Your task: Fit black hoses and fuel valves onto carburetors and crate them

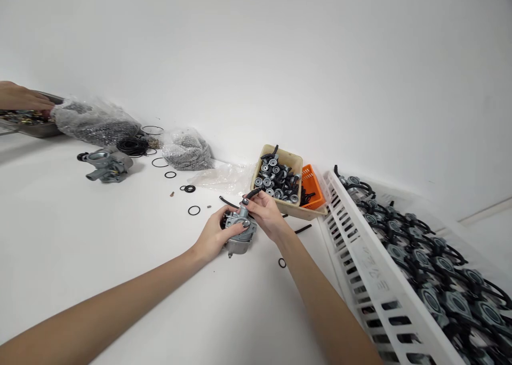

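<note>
With the left grip closed around the carburetor over the bench and the right grip pinching the hose at its top, it seems wise to keep the carburetor steady and the hose straight.

a workshop, from the crate of metal parts
</note>
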Tool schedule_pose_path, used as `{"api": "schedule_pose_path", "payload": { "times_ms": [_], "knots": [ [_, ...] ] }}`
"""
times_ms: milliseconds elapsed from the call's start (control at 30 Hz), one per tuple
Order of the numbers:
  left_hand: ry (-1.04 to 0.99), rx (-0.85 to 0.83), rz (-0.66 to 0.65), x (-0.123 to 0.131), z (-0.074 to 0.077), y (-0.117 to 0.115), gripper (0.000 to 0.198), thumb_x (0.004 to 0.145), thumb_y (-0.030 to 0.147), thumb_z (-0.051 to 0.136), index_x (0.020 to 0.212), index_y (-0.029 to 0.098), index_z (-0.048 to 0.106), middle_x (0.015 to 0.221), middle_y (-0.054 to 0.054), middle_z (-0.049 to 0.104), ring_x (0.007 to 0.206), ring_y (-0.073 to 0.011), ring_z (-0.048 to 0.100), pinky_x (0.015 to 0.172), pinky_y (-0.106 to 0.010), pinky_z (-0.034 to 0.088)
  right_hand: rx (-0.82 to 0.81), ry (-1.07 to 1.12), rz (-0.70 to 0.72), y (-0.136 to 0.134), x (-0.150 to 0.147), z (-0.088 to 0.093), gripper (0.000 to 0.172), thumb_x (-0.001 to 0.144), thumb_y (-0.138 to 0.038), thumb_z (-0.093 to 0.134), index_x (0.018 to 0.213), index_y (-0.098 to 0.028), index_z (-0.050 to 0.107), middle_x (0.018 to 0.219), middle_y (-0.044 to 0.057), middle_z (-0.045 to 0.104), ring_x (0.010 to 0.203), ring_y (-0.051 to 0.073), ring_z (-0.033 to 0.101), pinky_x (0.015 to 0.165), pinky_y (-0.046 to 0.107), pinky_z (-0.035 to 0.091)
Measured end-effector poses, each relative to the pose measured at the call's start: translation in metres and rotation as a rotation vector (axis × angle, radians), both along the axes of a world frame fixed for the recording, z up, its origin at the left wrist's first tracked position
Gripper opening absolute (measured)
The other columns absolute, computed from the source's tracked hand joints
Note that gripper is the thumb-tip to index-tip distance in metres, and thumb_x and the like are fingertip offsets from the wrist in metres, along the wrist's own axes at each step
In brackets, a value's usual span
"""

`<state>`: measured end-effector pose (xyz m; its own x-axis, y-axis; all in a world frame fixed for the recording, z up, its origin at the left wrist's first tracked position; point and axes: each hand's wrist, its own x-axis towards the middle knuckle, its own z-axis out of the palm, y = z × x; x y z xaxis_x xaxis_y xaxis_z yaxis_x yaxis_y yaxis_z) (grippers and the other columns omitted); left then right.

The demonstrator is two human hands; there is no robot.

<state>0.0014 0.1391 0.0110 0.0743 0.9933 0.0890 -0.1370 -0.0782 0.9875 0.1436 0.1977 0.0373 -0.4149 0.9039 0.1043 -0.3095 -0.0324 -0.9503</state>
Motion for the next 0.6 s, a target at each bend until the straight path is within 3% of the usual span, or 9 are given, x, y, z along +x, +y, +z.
{"api": "schedule_pose_path", "payload": {
  "times_ms": [367,600],
  "knots": [
    [0.044,0.02,0.014,-0.0009,-0.0012,0.0003,0.039,0.066,0.041,0.074,0.09,0.017,0.055,0.078,-0.003,0.064,0.07,-0.0178,0.057,0.067,-0.03,0.042,0.027,-0.024,0.027,0.0013,-0.0012,-0.0024,0.034,0.059,-0.034,0.083,0.084,-0.02,0.065,0.081,-0.001,0.058,0.073,0.012,0.054,0.07,0.025,0.043],
    [0.018,-0.022,0.006,-0.0015,-0.0003,-0.0008,0.042,0.065,0.042,0.074,0.092,0.018,0.053,0.078,-0.003,0.064,0.069,-0.0178,0.058,0.066,-0.03,0.043,-0.037,0.044,0.102,-0.0023,0.0021,0.0011,0.028,0.066,-0.039,0.079,0.082,-0.019,0.068,0.079,0.0,0.063,0.07,0.011,0.056,0.072,0.025,0.044]
  ]
}}
